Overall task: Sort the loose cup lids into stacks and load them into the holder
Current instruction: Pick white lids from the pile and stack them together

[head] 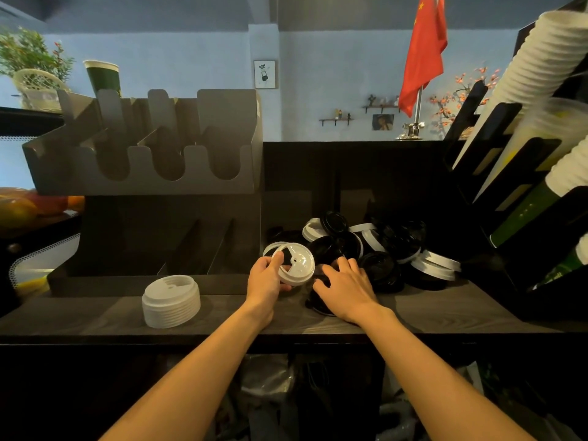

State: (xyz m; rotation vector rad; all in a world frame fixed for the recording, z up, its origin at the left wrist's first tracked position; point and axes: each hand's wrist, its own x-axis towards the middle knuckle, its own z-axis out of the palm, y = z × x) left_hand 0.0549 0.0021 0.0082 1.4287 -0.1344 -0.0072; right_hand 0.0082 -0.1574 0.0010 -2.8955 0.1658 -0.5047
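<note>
My left hand [265,276] holds a white cup lid [297,264] tilted up, thumb on its rim. My right hand [345,286] rests with spread fingers on black lids [318,305] at the near edge of a pile. The pile of loose black and white lids [381,249] spreads to the right on the dark counter [445,313]. A neat stack of white lids [171,300] stands on the counter to the left. The grey lid holder [143,173] with three scooped slots sits at the upper left, its slots bare.
A black rack [515,192] at the right holds slanted stacks of paper cups [541,58]. Below the grey holder a dark divider unit [191,246] stands on the counter. A red flag [423,52] and a green cup [103,78] stand on the ledge behind.
</note>
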